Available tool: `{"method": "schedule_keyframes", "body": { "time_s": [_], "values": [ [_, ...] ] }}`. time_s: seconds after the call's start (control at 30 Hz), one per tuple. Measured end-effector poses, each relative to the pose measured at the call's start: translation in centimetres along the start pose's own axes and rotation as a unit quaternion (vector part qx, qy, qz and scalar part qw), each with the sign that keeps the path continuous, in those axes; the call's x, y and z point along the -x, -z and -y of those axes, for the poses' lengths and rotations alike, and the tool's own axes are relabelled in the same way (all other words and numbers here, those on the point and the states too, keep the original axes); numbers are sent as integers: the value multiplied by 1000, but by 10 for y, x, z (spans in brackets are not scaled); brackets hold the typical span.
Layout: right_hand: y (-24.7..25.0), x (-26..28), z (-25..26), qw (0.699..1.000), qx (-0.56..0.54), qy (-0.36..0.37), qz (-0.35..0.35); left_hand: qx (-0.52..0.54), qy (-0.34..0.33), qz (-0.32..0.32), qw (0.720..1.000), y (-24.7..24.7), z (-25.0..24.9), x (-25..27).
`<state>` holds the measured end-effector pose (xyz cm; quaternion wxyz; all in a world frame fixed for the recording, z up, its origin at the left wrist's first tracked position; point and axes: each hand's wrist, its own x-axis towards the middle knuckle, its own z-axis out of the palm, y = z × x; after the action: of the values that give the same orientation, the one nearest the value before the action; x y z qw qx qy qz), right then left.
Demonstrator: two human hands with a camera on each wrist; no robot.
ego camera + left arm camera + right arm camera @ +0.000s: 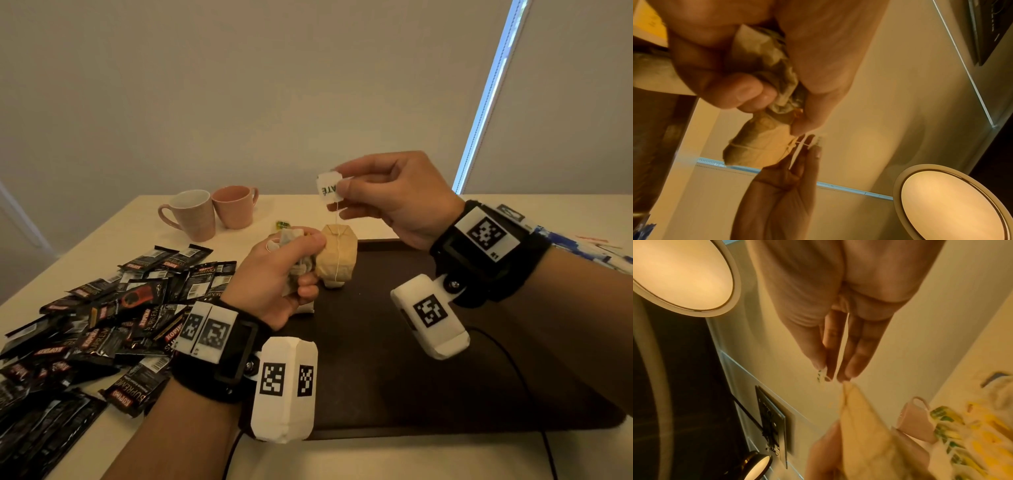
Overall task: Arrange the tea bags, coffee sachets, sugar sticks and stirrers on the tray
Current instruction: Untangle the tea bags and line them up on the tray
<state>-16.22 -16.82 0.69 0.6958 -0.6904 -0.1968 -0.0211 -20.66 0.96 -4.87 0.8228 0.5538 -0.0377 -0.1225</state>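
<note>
From the head camera, the dark tray [445,342] lies on the pale table [308,205], and both hands work above its far left corner. The right hand [394,198] is raised over that corner, thumb and forefinger pinched together on a small white paper tag [329,187] with green letters. A thin string [337,246] runs down from the tag to a tan tea bag [337,260] that hangs just over the tray's far edge. The left hand [284,274] sits beside this bag, touching it, with its fingers curled tight around a crumpled bunch of tea bags [291,240]. Left of the tray, a heap of black coffee sachets [102,325] spreads across the table. Beyond the tray stand two pink mugs [212,212], touching each other, and a small green packet [283,225] lies between the mugs and the hands.

The left wrist camera looks up past the closed fingers [731,91] and shows what the head view hides: the bunch [768,65] is squashed inside the fist, and the hanging bag [756,146] has string wound around it. It also shows the right hand [783,186] from below, its fingertips closed on the tag [820,139], and a round ceiling lamp [953,204].

The right wrist camera shows the thumb and fingers [855,353] pressed together at the tips, the tag [821,374] peeping out at the thumb, the bag [865,434] blurred below, and one mug [916,420]. Yellow and green packets [962,434] lie near that mug, too blurred to name.
</note>
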Motion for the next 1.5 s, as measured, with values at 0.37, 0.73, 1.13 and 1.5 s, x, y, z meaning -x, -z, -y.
{"method": "schedule_keyframes", "body": {
  "time_s": [0.37,0.73,1.13,1.5],
  "values": [
    [0,31,-9,996,23,0,80,11,-33,-21,999,2,2,-4],
    [13,-1,-41,969,210,-126,39,11,-70,-75,995,19,0,-10],
    [1,-27,-92,916,298,-262,68,27,-27,-77,996,22,3,-14],
    [7,-24,-87,915,246,-302,105,43,-17,-71,996,19,3,-15]
  ]
}}
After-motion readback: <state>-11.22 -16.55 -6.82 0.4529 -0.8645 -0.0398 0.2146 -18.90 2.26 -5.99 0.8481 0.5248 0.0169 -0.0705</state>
